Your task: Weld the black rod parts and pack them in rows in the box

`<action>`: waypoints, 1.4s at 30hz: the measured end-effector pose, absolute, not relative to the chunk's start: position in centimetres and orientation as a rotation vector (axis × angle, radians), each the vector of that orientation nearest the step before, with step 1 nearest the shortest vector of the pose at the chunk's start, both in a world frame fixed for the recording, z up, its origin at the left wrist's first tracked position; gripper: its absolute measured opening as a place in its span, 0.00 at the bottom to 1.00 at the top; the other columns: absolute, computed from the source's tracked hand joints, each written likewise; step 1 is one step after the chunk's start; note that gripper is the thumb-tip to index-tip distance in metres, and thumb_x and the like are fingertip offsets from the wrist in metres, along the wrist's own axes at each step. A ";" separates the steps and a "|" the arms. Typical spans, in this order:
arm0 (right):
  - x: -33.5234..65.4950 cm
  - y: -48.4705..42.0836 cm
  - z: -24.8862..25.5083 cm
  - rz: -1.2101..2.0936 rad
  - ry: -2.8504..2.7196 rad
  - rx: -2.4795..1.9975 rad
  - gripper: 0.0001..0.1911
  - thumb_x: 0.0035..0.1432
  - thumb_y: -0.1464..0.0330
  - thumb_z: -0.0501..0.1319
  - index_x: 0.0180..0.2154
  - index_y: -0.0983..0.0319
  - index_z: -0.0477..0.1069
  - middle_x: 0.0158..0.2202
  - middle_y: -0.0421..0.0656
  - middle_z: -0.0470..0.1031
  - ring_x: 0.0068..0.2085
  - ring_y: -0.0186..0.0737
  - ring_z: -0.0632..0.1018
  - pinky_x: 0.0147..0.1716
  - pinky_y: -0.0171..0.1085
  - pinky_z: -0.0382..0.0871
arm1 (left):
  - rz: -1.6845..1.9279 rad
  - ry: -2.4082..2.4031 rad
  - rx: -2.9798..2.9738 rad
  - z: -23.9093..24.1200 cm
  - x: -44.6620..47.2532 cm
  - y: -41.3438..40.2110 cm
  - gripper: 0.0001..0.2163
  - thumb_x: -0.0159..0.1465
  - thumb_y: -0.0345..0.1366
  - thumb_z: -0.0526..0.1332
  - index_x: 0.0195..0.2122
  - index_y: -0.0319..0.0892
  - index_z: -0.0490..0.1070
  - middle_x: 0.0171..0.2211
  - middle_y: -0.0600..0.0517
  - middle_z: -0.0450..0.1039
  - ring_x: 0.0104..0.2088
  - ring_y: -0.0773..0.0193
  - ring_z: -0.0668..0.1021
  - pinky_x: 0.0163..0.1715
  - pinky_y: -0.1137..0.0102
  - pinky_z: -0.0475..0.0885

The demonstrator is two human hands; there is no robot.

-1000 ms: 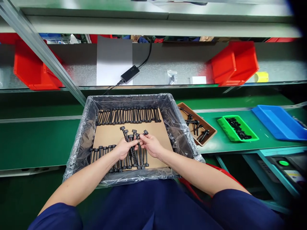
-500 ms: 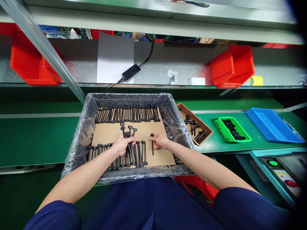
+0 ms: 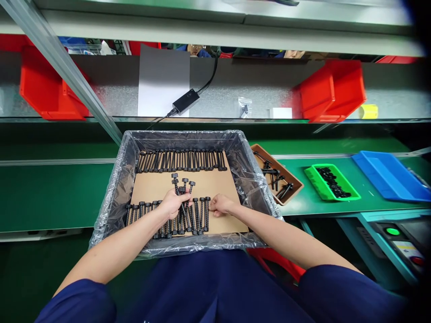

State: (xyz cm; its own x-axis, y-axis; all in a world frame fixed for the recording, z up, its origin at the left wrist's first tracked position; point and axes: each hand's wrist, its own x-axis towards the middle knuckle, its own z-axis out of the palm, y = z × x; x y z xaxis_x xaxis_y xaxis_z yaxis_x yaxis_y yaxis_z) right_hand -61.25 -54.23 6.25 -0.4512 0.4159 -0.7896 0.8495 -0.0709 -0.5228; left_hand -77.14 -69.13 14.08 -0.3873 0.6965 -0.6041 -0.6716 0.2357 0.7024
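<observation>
My left hand [image 3: 174, 202] is closed around a small bunch of black knob-headed screws [image 3: 175, 180], their heads sticking up past the fingers. It hovers over the front row of similar screws [image 3: 133, 214] lying on a cardboard sheet [image 3: 155, 184]. My right hand [image 3: 221, 205] is closed at the right end of that row, fingertips at the side of the last screw [image 3: 206, 215], which lies in line with its neighbours. A back row of screws [image 3: 182, 160] lies along the far side. All this is inside a plastic-lined bin [image 3: 116, 179].
Right of the bin stand a brown tray [image 3: 292, 181] with loose screws, a green tray [image 3: 352, 193] of small black parts and a blue tray [image 3: 387, 175]. Red bins [image 3: 50, 96] [image 3: 332, 96] and a black adapter box [image 3: 186, 101] sit on the shelf above. A metal post [image 3: 74, 76] slants at left.
My right hand has moved slightly left, bringing its screw to the end of the front row. My left hand keeps its bunch almost in place. The view has shifted a little.
</observation>
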 end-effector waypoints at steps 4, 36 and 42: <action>-61.1 -53.6 8.6 -1.684 1.990 1.368 0.14 0.53 0.67 0.66 0.21 0.64 0.65 0.12 0.36 0.65 0.12 0.27 0.65 0.10 0.25 0.57 | 1.446 1.315 0.033 14.2 -77.0 -69.1 0.09 0.51 0.23 0.68 0.31 0.36 0.69 0.23 0.52 0.71 0.25 0.66 0.76 0.27 0.69 0.75; -57.7 -55.8 7.0 -0.446 2.660 -0.155 0.10 0.64 0.74 0.51 0.36 0.62 0.70 0.42 0.47 0.70 0.35 0.38 0.73 0.35 0.36 0.67 | 1.396 1.278 0.045 13.6 -77.3 -69.3 0.11 0.50 0.21 0.67 0.34 0.35 0.73 0.27 0.49 0.73 0.28 0.66 0.78 0.34 0.67 0.78; -59.9 -55.8 9.4 -1.445 2.734 0.599 0.10 0.63 0.66 0.54 0.41 0.63 0.71 0.34 0.45 0.72 0.33 0.38 0.75 0.33 0.36 0.70 | 1.357 1.306 0.098 13.7 -76.9 -69.3 0.11 0.48 0.23 0.69 0.33 0.36 0.73 0.27 0.52 0.72 0.27 0.67 0.77 0.36 0.64 0.77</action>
State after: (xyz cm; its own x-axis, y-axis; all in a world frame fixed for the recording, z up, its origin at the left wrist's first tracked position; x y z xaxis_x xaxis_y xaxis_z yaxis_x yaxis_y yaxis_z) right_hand -59.90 -55.83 9.39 -0.9277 0.3336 -0.1674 0.3262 0.5066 -0.7981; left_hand -76.94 -69.34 13.72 -0.3061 0.7312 -0.6097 -0.6370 0.3186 0.7019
